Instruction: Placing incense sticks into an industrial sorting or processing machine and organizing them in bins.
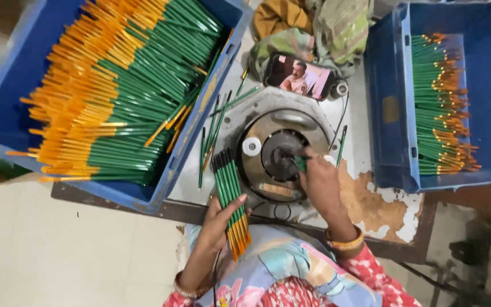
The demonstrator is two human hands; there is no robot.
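The left hand [220, 219] is curled around a bundle of green sticks [229, 196] with orange ends, thumb laid across them, the orange ends pointing toward the person and the dark tips pointing away toward the far side; the bundle sits just left of a round grey machine [274, 150] bolted to the worn table [370, 199]; the right hand [320, 183] has its fingers drawn together, pinching a single green stick [299, 164] whose tip is pressed at the dark hub in the middle of the machine; a small white ring [252, 146] lies on the machine's face just left of the hub; several loose green sticks [214, 128] lie scattered on the table between the machine and the big blue crate [194, 136] on the left, which is heaped with green sticks with orange ends, the orange ends facing left; another blue crate [390, 108] on the right holds a neater row of the same sticks, with their orange ends facing right; a phone [298, 77] with a lit screen leans at the far side of the machine, in front of a bundle of cloth [325, 28]; bangles show on both wrists, and a flowered garment in pink and blue fills the near edge.
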